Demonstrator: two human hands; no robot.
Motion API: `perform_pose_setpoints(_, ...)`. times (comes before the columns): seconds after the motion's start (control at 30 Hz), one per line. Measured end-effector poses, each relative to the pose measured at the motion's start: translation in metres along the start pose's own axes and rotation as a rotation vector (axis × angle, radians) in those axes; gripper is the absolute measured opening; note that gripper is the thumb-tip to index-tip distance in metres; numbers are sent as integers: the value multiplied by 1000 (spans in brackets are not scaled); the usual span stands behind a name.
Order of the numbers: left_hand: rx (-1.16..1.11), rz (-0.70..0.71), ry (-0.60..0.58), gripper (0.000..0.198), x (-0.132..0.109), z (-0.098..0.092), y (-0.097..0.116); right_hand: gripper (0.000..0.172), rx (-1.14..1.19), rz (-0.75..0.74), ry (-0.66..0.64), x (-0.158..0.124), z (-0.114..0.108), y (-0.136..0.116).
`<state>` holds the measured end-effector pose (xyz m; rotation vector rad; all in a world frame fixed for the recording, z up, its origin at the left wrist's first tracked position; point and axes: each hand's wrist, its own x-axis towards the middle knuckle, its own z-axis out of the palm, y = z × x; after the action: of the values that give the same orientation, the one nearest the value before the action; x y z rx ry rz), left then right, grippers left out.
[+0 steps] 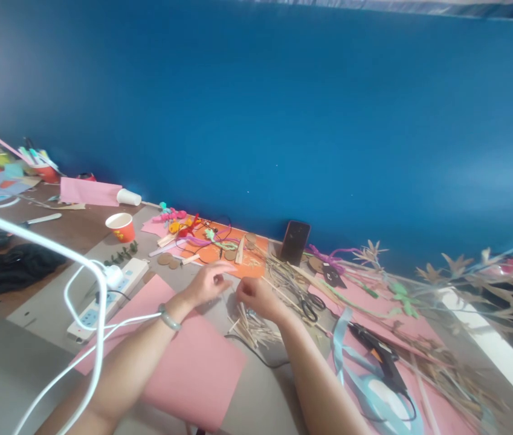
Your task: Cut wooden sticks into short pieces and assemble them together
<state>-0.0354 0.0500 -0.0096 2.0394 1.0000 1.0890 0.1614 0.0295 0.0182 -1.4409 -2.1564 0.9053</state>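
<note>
Above the far edge of a pink sheet (202, 368), my left hand (206, 285) has its thumb and index finger bent together in a pinch. Whatever lies between them is too small to make out. Close on its right, my right hand (258, 297) is closed with the fingers curled in, its back hiding anything held. The two hands are slightly apart. Just below the right hand lies a pile of thin wooden sticks (256, 326). Black-handled scissors (311, 305) rest to its right. Beyond both hands is an orange sheet (256, 244) with round wooden slices.
A power strip (109, 296) with a white cable (102, 326) looping across the front stands left, near a paper cup (121, 228). To the right are a glue gun (380, 356), blue ribbon (387, 399) and dried stems (455, 368). A phone (295, 243) leans on the blue wall (256, 121).
</note>
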Motion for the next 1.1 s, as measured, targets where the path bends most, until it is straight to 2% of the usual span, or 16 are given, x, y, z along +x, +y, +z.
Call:
perform_pose_setpoints(0.07,-68,-38,-121,32,-3,7,5,10,107,-20,9,1,3,0)
perform_pose_setpoints(0.17,-110,-116,-157,27,-4,13,4,10,189,21,31,2,3,1)
perform_pose_setpoints(0.33,-219,-220,-121,17,-3,19,-5,14,267,58,74,5,-4,4)
perform_pose_setpoints(0.53,-422,-476,-63,23,0,20,-11,20,323,54,161,7,-5,8)
perform_pose_setpoints(0.7,-632,-602,-3,28,3,15,-5,27,384,96,249,9,-1,9)
perform_pose_setpoints(0.9,-861,-694,20,27,5,6,-2,28,391,141,417,9,2,6)
perform_pose_setpoints(1.0,-874,-703,27,26,5,4,-2,25,379,96,445,8,3,3)
perform_pose_setpoints(1.1,-844,-677,-4,26,5,4,-1,37,392,26,413,8,5,-1)
